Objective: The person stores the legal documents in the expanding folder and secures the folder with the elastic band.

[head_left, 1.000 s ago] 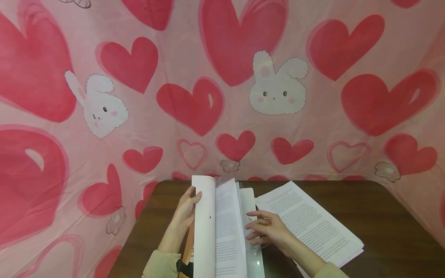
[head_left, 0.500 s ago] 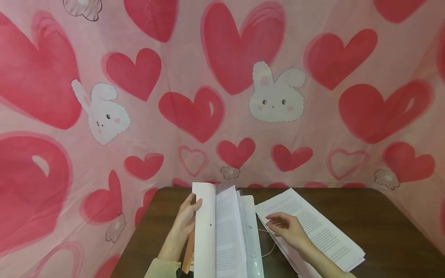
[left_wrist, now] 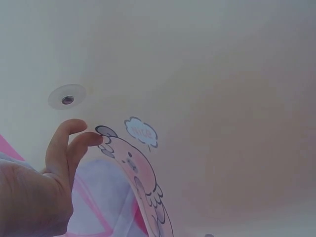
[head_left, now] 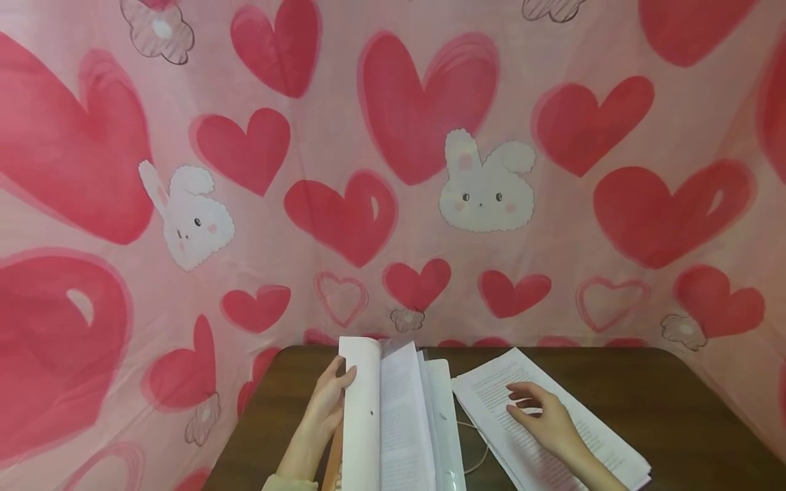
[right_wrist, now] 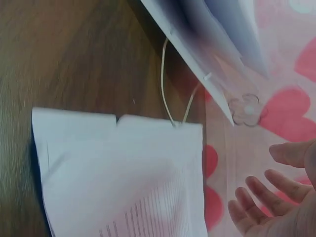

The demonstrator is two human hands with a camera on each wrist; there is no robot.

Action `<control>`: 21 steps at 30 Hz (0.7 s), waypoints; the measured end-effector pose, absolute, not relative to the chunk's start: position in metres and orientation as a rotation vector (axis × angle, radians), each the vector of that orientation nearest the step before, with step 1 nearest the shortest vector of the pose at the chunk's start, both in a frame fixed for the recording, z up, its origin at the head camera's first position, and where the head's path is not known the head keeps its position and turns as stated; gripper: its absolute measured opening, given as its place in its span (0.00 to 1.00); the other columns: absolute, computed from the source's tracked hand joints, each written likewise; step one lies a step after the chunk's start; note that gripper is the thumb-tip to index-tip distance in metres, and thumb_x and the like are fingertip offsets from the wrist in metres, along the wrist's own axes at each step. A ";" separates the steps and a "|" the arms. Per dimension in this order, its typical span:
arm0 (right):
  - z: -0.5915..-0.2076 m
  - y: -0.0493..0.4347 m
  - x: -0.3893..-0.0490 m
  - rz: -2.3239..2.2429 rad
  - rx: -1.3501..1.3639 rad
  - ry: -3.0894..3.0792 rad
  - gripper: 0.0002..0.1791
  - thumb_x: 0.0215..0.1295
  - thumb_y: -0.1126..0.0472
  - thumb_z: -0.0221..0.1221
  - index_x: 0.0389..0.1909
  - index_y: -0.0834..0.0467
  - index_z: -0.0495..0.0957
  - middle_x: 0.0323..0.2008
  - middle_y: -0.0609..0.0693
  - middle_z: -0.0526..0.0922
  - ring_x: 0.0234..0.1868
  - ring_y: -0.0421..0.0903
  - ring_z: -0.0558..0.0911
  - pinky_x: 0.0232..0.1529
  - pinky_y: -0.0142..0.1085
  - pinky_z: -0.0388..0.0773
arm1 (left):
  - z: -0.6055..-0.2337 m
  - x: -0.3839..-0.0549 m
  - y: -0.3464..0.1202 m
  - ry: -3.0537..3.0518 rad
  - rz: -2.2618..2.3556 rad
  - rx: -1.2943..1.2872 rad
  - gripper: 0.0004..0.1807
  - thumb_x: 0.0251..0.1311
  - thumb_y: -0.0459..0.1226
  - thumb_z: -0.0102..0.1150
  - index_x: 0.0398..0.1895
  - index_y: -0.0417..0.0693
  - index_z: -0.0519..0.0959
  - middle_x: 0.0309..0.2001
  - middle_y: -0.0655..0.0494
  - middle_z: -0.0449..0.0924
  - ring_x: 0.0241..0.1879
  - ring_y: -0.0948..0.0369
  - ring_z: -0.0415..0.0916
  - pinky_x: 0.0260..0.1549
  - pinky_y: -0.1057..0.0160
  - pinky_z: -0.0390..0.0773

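Observation:
In the head view my left hand (head_left: 325,399) grips the left cover of a white document folder (head_left: 361,416), thumb on its face. The folder stands partly spread, with printed sheets (head_left: 399,416) and clear sleeves inside. The left wrist view shows my fingers curled at the edge of this cover (left_wrist: 197,108), which bears a pink cartoon animal, the word "Nice" and a round fastener. My right hand (head_left: 546,419) is over a stack of printed paper (head_left: 491,385) right of the folder, fingers loosely bent and holding nothing. In the right wrist view that hand (right_wrist: 281,202) appears open beside the stack.
A thin pale cord (head_left: 477,443) loops from the folder's right cover towards the paper stack. Something orange-brown (head_left: 332,457) lies under the left cover. The dark wooden table (head_left: 663,389) ends at a pink curtain (head_left: 424,218) with hearts and rabbits.
My right hand has moved right, away from the folder's right cover to over the paper stack. My left hand keeps its hold on the folder. The head view has tilted up.

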State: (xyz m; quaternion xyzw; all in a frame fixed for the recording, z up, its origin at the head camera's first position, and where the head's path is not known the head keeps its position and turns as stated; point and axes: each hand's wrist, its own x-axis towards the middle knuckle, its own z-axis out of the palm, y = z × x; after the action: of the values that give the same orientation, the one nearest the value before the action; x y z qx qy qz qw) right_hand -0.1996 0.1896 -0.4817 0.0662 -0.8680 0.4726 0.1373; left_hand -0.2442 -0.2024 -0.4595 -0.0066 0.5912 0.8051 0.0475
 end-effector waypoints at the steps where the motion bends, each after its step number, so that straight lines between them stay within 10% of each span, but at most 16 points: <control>1: -0.482 0.194 -0.199 1.348 0.189 -2.511 0.17 0.64 0.70 0.74 0.53 0.65 0.87 0.45 0.59 0.92 0.40 0.39 0.88 0.39 0.30 0.85 | -0.460 -0.244 -0.202 1.803 2.457 -0.019 0.43 0.85 0.34 0.50 0.89 0.33 0.36 0.69 0.44 0.74 0.54 0.67 0.81 0.52 0.68 0.85; 8: -0.484 0.221 -0.204 1.128 0.192 -2.539 0.18 0.63 0.68 0.75 0.53 0.64 0.87 0.46 0.60 0.92 0.42 0.50 0.90 0.41 0.35 0.88 | -0.460 -0.243 -0.203 1.800 2.466 -0.012 0.43 0.85 0.34 0.50 0.89 0.33 0.37 0.63 0.50 0.78 0.52 0.68 0.82 0.51 0.68 0.86; 21: -0.487 0.287 -0.219 0.892 0.018 -2.932 0.49 0.66 0.48 0.76 0.72 0.78 0.66 0.65 0.86 0.71 0.64 0.87 0.72 0.58 0.79 0.76 | -0.457 -0.243 -0.203 1.807 2.472 -0.023 0.43 0.85 0.33 0.49 0.89 0.34 0.37 0.67 0.49 0.77 0.54 0.68 0.81 0.52 0.67 0.86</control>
State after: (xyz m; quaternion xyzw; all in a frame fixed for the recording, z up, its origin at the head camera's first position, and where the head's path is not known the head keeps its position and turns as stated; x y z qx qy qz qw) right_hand -0.2193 0.2872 -0.4870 0.0059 -0.9560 0.2908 0.0386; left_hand -0.2431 -0.2027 -0.4568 -0.0074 0.5895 0.8067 0.0399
